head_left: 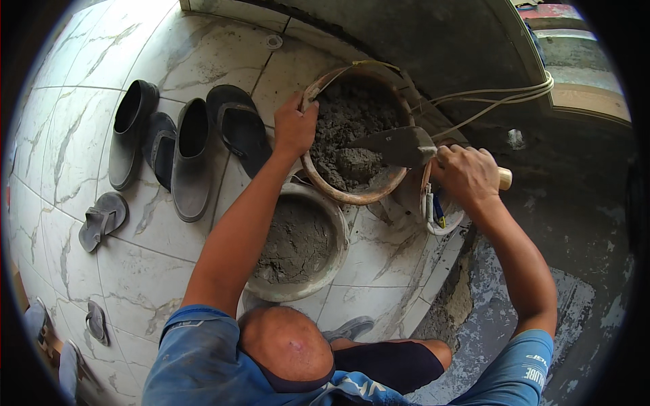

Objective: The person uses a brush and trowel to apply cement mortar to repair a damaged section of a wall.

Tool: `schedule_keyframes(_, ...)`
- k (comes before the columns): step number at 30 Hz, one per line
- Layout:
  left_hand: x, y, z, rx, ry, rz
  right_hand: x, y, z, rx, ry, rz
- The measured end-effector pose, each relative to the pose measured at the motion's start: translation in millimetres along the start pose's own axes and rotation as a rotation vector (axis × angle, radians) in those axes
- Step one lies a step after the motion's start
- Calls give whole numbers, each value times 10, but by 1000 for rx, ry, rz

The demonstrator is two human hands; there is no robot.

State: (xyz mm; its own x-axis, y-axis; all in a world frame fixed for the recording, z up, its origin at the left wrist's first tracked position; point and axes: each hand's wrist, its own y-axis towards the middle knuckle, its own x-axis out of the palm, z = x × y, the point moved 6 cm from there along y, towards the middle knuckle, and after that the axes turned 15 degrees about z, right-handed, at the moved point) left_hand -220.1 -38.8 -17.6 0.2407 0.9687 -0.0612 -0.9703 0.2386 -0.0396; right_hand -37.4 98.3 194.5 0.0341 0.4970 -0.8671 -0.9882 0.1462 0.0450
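Observation:
My left hand [296, 127] is closed at the left rim of a bucket [357, 198], by one end of its wire handle. Dark grey, lumpy mortar [338, 132] fills much of that bucket. In my right hand [470, 174] is the wooden handle of a trowel, its end poking out past my fingers. The trowel's pointed metal blade [406, 145] reaches over the bucket's right rim, its tip at the mortar. Nearer to me stands a second, pale bucket [342, 254] holding smoother grey mortar [294, 240], partly behind my left forearm.
Under my right hand is a white container [443, 229] with tools in it. Rubber shoes [191, 166] and sandals [237, 122] lie on the marbled tiles [159, 260] at left. A pale cable [501, 96] runs from the wall corner toward the buckets. Rough grey concrete [575, 203] extends at right.

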Motion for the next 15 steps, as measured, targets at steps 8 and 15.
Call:
schedule_keyframes(8,35,-7,5,-21,1,-6,613,63,-100,2,96,-532)
schedule_keyframes(15,0,24,-40,67,47,31,418,502,334,-57,-254,-564)
